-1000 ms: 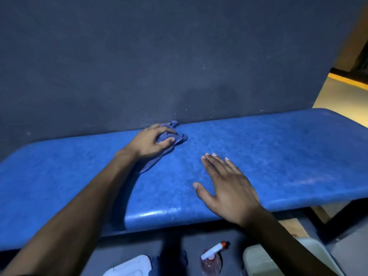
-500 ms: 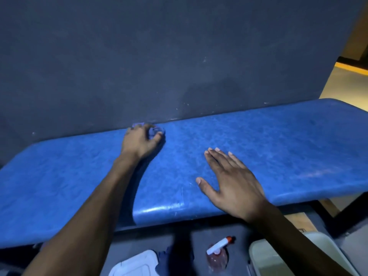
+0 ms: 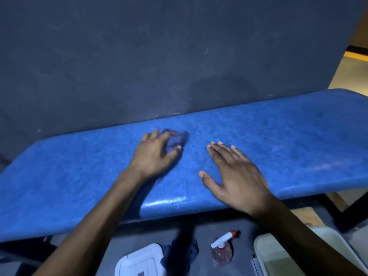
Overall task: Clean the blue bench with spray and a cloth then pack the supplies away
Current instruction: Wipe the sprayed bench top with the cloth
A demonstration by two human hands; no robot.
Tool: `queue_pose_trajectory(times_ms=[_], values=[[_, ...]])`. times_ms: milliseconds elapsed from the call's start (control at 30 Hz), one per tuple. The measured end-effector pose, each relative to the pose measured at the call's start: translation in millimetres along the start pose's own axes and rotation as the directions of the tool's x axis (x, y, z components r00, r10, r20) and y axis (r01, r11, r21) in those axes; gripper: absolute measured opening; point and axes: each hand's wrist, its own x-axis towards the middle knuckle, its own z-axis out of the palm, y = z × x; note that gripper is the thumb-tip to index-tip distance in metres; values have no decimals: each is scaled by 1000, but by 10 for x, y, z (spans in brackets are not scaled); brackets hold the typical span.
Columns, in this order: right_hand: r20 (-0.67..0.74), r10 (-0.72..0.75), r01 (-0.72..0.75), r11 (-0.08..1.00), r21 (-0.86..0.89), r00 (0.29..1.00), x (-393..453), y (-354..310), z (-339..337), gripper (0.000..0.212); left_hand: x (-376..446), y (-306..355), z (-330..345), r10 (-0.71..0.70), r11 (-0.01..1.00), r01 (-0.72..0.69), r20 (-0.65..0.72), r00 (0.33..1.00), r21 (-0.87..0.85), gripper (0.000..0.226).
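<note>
A long blue bench [image 3: 278, 148] runs across the view against a dark wall. My left hand [image 3: 154, 156] presses a bunched blue cloth [image 3: 176, 140] onto the seat near its middle, fingers curled over it. My right hand [image 3: 237, 176] lies flat on the seat to the right, fingers spread, holding nothing. On the floor below the bench stands a clear spray bottle [image 3: 223, 250] with a white head and orange nozzle.
On the floor sit a white lid [image 3: 141, 261], a dark blue cloth [image 3: 183, 253] beside it, and a pale open container [image 3: 278, 255] at the right. A black bench leg [image 3: 338, 212] stands at the right. The dark wall [image 3: 159, 56] rises right behind the bench.
My left hand has dragged the cloth from the wall edge left, then back toward me and to the right. My right hand has stayed flat in place.
</note>
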Motion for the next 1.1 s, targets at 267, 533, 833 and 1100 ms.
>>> queue_pose_trajectory(times_ms=[267,533,833,1100], values=[[2,-3,3,1000,10,1000,-1,-9,-13,81,38,-549,-137,-157,987,155,-92,983,-31,60],[5,-17,17,1000,-2,1000,0,5,-12,80,-339,-33,6,134,981,-127,44,990,-146,47],[-2,1,-1,1000,5,1000,5,-7,-24,80,370,-263,29,12,987,-19,-44,999,-161,71],[-7,1,-1,1000,22,1000,-7,-13,-33,82,111,-298,143,154,985,-160,-88,984,-71,46]])
